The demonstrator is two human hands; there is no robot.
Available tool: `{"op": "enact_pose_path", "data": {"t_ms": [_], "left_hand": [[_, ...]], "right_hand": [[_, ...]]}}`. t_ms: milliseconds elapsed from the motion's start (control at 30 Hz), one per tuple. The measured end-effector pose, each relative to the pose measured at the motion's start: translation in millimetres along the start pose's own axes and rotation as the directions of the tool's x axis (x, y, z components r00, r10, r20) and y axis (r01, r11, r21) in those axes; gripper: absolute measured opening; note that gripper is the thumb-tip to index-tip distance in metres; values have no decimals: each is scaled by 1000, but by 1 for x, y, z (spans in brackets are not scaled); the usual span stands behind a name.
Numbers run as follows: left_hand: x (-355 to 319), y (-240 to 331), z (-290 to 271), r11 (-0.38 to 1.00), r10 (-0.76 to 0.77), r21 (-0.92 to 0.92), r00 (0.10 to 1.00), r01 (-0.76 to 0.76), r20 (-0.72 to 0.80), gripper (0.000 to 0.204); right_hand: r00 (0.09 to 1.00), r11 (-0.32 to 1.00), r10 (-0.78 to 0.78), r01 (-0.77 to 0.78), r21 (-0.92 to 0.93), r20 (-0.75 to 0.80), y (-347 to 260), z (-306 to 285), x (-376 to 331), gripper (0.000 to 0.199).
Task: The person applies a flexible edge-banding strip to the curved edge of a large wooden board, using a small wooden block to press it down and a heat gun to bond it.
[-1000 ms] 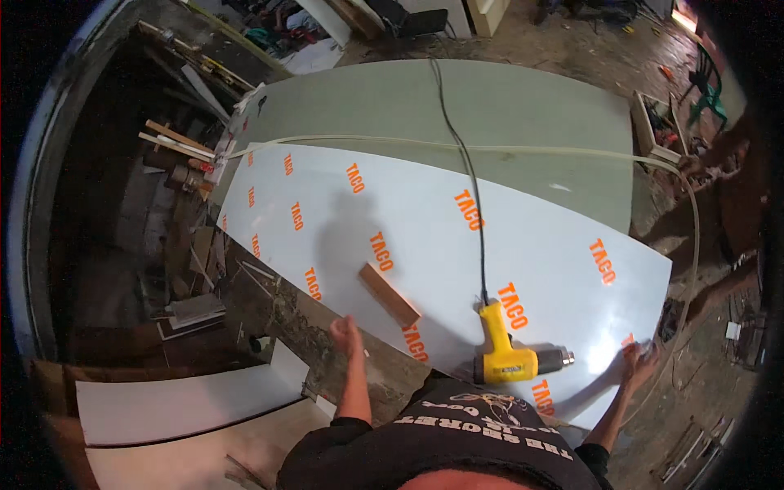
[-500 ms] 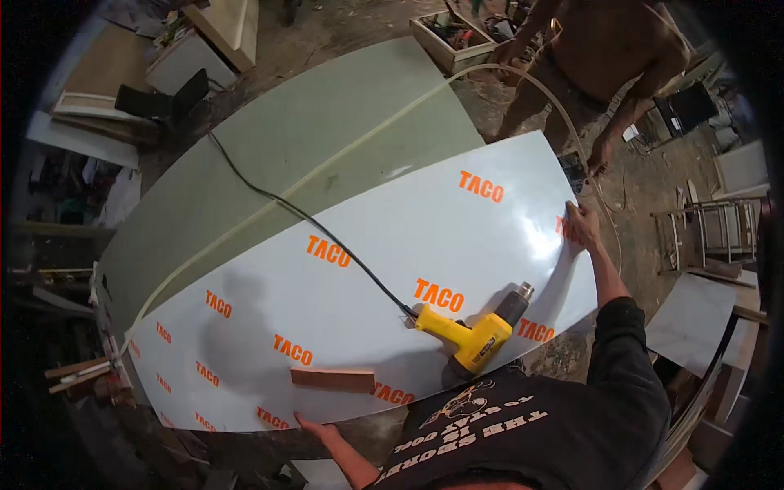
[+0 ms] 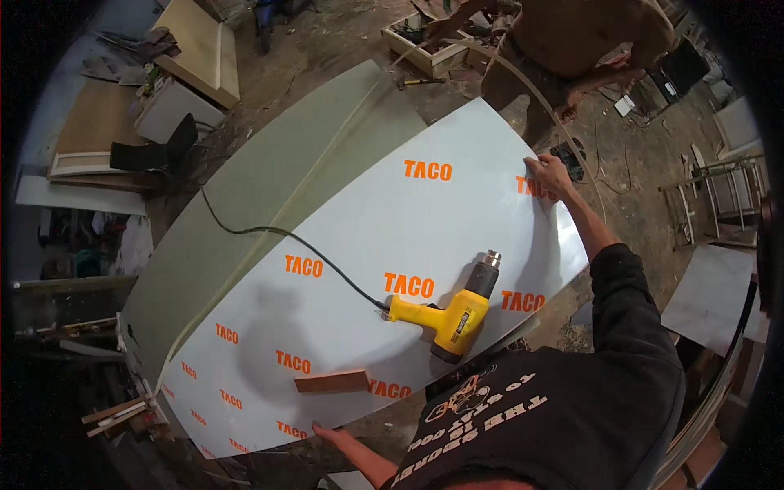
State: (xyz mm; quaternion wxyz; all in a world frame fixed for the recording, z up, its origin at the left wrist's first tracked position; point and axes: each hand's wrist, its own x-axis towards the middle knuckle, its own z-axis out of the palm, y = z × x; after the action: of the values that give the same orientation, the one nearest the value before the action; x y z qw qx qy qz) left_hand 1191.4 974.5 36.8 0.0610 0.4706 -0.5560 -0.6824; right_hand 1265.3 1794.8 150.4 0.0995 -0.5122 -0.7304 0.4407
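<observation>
A large white sheet [image 3: 351, 237] with orange lettering lies over a grey-green board [image 3: 220, 220]. At its near edge my left hand [image 3: 328, 431] is closed on the sheet, thumb on top and the other fingers hidden beneath. My right hand [image 3: 550, 176] grips the sheet's right end, fingers curled at the edge. Between my hands a yellow heat gun [image 3: 453, 321] rests on the sheet, its dark nozzle end pointing away from me. Its black cable [image 3: 314, 249] runs to the far left. A flat brown wood block [image 3: 332, 381] lies nearer my left hand.
Another person [image 3: 584, 41] stands at the far right, near a long thin strip [image 3: 543, 102] that arches over there. A similar narrow strip [image 3: 282, 233] lies along the board. Beyond are an open wooden box [image 3: 445, 57] and a hammer [image 3: 423, 82]; panels [image 3: 709, 290] lean at right.
The view has shifted. The white sheet has turned in it, its right end moving up and left with my right hand; some board now shows past its near edge. The other person's arms have moved.
</observation>
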Motion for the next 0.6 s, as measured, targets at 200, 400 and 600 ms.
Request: {"op": "enact_pose_path", "data": {"t_ms": [200, 400, 600], "left_hand": [[9, -2, -17, 996, 83, -44, 996, -84, -12, 60], [-11, -3, -18, 991, 43, -128, 999, -46, -29, 62], [-18, -8, -28, 987, 85, -142, 994, -74, 71, 60]], "right_hand": [[1000, 998, -20, 20, 53, 15, 7, 2, -3, 49], [998, 999, -52, 51, 18, 25, 8, 1, -8, 54], [995, 997, -66, 69, -35, 79, 7, -5, -19, 44]]}}
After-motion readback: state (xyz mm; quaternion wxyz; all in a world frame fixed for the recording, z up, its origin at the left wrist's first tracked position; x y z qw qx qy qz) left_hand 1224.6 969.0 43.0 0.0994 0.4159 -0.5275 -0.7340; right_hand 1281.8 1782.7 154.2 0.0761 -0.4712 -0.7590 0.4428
